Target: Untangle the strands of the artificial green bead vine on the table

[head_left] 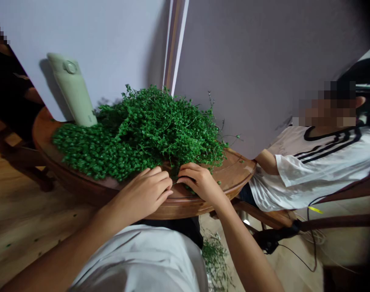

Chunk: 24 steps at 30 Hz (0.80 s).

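Note:
A large heap of green beaded plant sprigs covers the far and left part of a round wooden table. My left hand and my right hand rest side by side at the heap's near edge, above the table rim. Their curled fingers meet around a thin stem, which seems pinched between them. The fingertips of my left hand are partly hidden, so its grip is less plain.
A pale green bottle leans against the wall behind the heap. To the right sits a co-worker in a white striped shirt. Loose sprigs lie on the floor below the table, and a black cable runs at lower right.

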Each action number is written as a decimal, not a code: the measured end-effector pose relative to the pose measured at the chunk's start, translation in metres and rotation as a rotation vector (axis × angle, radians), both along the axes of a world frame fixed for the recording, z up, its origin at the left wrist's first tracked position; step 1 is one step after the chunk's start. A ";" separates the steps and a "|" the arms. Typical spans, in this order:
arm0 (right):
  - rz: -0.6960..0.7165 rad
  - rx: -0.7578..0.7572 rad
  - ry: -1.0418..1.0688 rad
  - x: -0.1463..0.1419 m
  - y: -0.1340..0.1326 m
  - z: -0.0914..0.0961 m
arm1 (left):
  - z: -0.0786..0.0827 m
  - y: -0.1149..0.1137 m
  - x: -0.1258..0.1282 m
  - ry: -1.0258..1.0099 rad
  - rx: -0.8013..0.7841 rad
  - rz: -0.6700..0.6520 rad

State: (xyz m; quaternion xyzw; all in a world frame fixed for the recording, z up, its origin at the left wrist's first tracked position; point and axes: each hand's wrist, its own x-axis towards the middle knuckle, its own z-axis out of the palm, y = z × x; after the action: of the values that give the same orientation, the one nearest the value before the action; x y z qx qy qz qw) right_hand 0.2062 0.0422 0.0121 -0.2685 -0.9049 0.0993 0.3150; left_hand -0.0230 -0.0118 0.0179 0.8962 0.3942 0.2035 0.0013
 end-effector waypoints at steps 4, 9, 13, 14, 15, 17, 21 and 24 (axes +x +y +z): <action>0.021 -0.040 0.055 0.001 0.002 -0.001 | -0.004 -0.003 0.009 0.030 0.072 0.032; 0.012 -0.098 0.021 0.004 0.004 0.001 | -0.006 0.001 -0.002 0.063 0.056 -0.067; -0.044 -0.092 0.012 0.005 0.007 0.001 | -0.010 0.006 -0.024 0.022 -0.078 -0.194; -0.057 -0.089 0.016 0.006 0.008 0.001 | -0.011 0.006 -0.029 -0.006 -0.104 -0.218; -0.061 -0.090 0.019 0.006 0.008 0.001 | -0.013 0.005 -0.035 -0.038 -0.120 -0.238; -0.038 -0.101 0.037 0.007 0.008 0.001 | -0.014 0.003 -0.044 -0.120 -0.107 -0.267; 0.033 -0.058 0.135 0.008 0.003 -0.001 | -0.008 0.002 -0.061 -0.271 0.063 -0.238; 0.023 0.031 0.170 0.008 0.000 -0.002 | 0.001 0.012 -0.076 -0.291 0.214 -0.111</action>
State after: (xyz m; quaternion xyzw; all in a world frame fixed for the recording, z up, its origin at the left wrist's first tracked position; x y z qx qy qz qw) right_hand 0.2143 0.0423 0.0098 -0.2437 -0.8793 0.1112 0.3939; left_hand -0.0994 0.0006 0.0193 0.8727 0.3159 0.3714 -0.0260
